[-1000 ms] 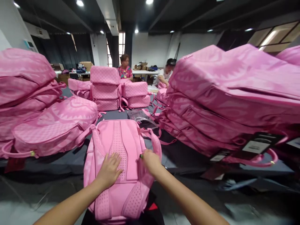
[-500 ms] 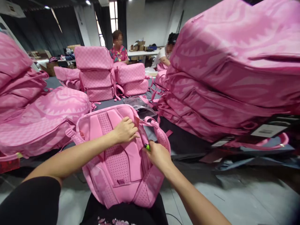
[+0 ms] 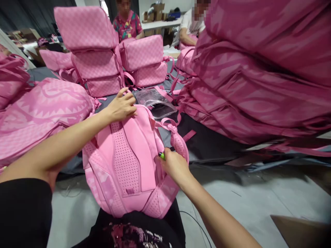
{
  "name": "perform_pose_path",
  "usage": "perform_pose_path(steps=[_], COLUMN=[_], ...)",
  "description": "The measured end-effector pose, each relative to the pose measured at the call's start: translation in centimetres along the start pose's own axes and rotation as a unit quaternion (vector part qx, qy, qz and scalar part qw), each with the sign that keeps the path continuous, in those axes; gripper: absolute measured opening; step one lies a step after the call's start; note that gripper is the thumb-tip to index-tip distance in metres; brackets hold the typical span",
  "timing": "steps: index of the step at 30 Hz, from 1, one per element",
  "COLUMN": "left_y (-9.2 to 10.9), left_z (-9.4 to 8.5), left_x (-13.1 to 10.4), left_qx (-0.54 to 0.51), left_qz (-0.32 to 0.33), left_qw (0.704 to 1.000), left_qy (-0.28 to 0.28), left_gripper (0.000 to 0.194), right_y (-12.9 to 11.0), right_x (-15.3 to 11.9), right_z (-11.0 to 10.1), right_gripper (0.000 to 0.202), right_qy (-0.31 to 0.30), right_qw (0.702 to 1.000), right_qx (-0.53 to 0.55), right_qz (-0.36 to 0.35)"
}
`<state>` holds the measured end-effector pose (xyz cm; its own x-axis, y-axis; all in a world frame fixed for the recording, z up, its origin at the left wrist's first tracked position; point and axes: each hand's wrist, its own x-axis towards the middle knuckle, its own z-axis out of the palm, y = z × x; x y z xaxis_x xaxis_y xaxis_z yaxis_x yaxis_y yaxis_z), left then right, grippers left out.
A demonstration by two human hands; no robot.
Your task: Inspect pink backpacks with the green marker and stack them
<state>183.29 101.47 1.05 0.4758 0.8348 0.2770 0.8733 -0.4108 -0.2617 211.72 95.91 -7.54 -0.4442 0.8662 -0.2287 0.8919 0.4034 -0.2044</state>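
A pink backpack [image 3: 148,162] stands tilted on my lap against the table edge, its padded back panel and shoulder straps towards me. At its upper left edge, my left hand [image 3: 122,106] has its fingers bent over the rim, gripping the fabric; part of the fingertips is hidden. My right hand [image 3: 176,167] is closed beside the right shoulder strap [image 3: 180,146]. From that fist sticks out the end of a small green-and-black tool [image 3: 161,155], touching or close to the bag's right side; its exact kind is hidden.
Pink checked bags [image 3: 97,63] are stacked ahead, and a tall pile of pink bags [image 3: 248,82] rises at the right. Another patterned bag [image 3: 51,106] lies at the left. A clear plastic bag [image 3: 157,101] rests on the dark table. Two people [image 3: 128,23] are across the table.
My left hand has moved from the middle of the back panel up and left to the bag's top edge. The right hand stays near the strap with the tool. The view has tipped downward.
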Motion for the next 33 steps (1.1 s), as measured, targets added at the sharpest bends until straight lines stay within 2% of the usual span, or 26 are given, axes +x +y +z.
perform_pose_path(steps=[2,3,5,6,8,12,13,15,17,19,20,22,24,25,27,28,30,33], left_y=[2.3,3.7,5.9,6.4,5.6,1.3,1.0,2.2,5.2,8.4,9.7,11.4,11.8,11.7,11.5,11.5,11.5,11.8], left_z=[1.0,1.7,3.0,3.4,3.7,2.9,2.7,2.7,2.9,3.2,3.2,3.0,2.7,2.6,2.7,2.9,3.6,4.8], left_x=[-0.3,-0.5,-0.7,-0.7,-0.7,-0.9,-1.1,-1.7,-2.3,-2.7,-2.9,-3.1,-3.2,-3.3,-3.6,-3.8,-4.3,-5.0], left_qx=[0.021,0.025,0.009,-0.003,-0.012,0.016,0.024,0.032,0.017,-0.011,-0.022,-0.031,-0.032,-0.032,-0.033,-0.033,-0.035,-0.042], left_qz=[0.006,0.034,0.109,0.141,0.172,0.137,0.114,0.079,0.076,0.082,0.076,0.046,0.027,0.024,0.029,0.034,0.050,0.070], left_qw=[0.999,0.999,0.994,0.990,0.984,0.990,0.993,0.996,0.997,0.996,0.996,0.998,0.998,0.998,0.998,0.998,0.998,0.993], left_qy=[0.025,0.026,-0.002,-0.024,-0.049,-0.038,-0.034,-0.026,-0.025,-0.031,-0.035,-0.042,-0.051,-0.055,-0.046,-0.031,0.012,0.083], left_gripper=[0.040,0.044,0.052,0.055,0.057,0.052,0.050,0.047,0.045,0.047,0.048,0.049,0.048,0.047,0.042,0.039,0.033,0.031], right_y=[0.0,0.0,0.0,0.0,0.0,0.4,0.5,0.9,1.3,1.6,1.7,1.8,1.8,1.8,1.8,1.8,1.6,0.8], right_x=[0.1,0.2,0.3,0.4,0.5,0.8,0.8,0.5,-0.1,-0.7,-0.9,-1.1,-1.0,-0.9,-0.8,-0.8,-0.9,-1.0], right_z=[0.0,0.0,0.2,0.3,0.5,0.5,0.4,-0.3,-1.2,-1.9,-2.1,-2.1,-1.8,-1.6,-1.3,-1.2,-0.9,-0.3], right_gripper=[0.029,0.029,0.030,0.031,0.032,0.029,0.026,0.022,0.027,0.040,0.048,0.063,0.073,0.076,0.071,0.064,0.047,0.026], right_qy=[-0.004,-0.006,-0.014,-0.019,-0.029,-0.014,-0.012,0.006,0.054,0.110,0.122,0.094,0.045,0.032,0.042,0.062,0.102,0.185], right_qw=[1.000,1.000,1.000,0.999,0.999,0.998,0.998,0.993,0.972,0.937,0.922,0.909,0.890,0.868,0.815,0.797,0.792,0.816], right_qx=[0.007,0.011,0.020,0.024,0.029,0.044,0.058,0.119,0.227,0.331,0.365,0.404,0.454,0.495,0.578,0.600,0.601,0.547], right_qz=[0.005,0.008,0.014,0.018,0.030,0.034,0.029,0.017,-0.003,-0.029,-0.039,-0.043,-0.025,-0.018,-0.021,-0.028,-0.035,-0.010])
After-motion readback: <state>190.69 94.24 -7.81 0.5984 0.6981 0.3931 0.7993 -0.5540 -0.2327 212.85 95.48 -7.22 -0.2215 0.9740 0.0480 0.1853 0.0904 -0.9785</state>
